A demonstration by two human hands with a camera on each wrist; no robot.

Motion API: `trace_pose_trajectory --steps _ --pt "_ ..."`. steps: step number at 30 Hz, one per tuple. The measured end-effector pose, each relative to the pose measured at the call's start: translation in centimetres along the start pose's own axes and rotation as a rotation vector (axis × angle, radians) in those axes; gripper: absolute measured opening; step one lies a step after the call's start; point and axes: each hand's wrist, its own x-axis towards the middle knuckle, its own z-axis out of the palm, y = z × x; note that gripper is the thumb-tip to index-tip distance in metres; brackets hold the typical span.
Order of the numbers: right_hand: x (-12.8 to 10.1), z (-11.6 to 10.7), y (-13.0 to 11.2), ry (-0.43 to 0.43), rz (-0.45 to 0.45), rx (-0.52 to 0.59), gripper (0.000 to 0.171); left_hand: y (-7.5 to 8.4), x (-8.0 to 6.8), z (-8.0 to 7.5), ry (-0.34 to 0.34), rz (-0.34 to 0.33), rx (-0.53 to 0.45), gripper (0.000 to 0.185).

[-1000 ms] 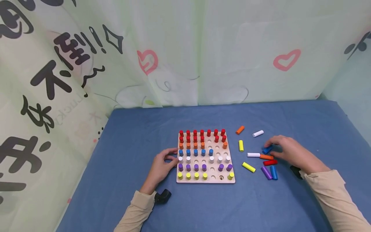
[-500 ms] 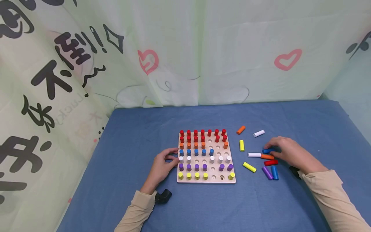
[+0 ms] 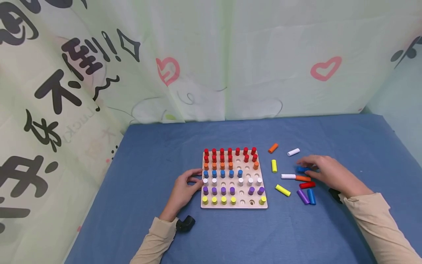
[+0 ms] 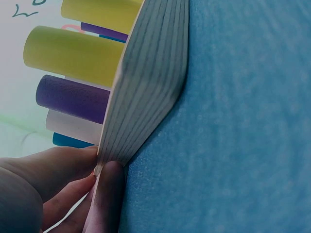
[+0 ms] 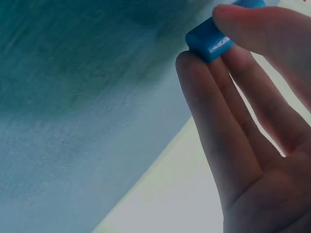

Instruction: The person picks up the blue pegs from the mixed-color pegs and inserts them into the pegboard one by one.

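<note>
Right now the right hand [image 3: 324, 171] pinches a blue peg [image 3: 301, 169] at middle right of the frame. The left hand [image 3: 184, 187] grips the left edge of the peg board [image 3: 245, 204] on the blue counter [image 3: 165, 146].

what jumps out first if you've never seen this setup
The wooden peg board in the middle of the blue table draws the eye first, its pegs standing in colour rows from red at the far edge to yellow at the near edge, with several holes bare. To its right lies a scatter of loose pegs, where the right hand pinches a blue peg. The left hand holds the board's left edge.
</note>
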Motion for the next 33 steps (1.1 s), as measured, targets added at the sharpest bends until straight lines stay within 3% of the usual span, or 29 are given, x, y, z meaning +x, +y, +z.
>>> trace_pose_trajectory --steps 19,33 --pt "0.5 -0.2 -1.6 0.027 0.010 0.000 0.033 0.0 0.0 0.0 0.003 -0.004 0.006 0.039" --pt "1.4 -0.2 -2.7 0.047 -0.050 0.061 0.030 -0.1 0.1 0.0 -0.001 0.002 0.000 0.039"
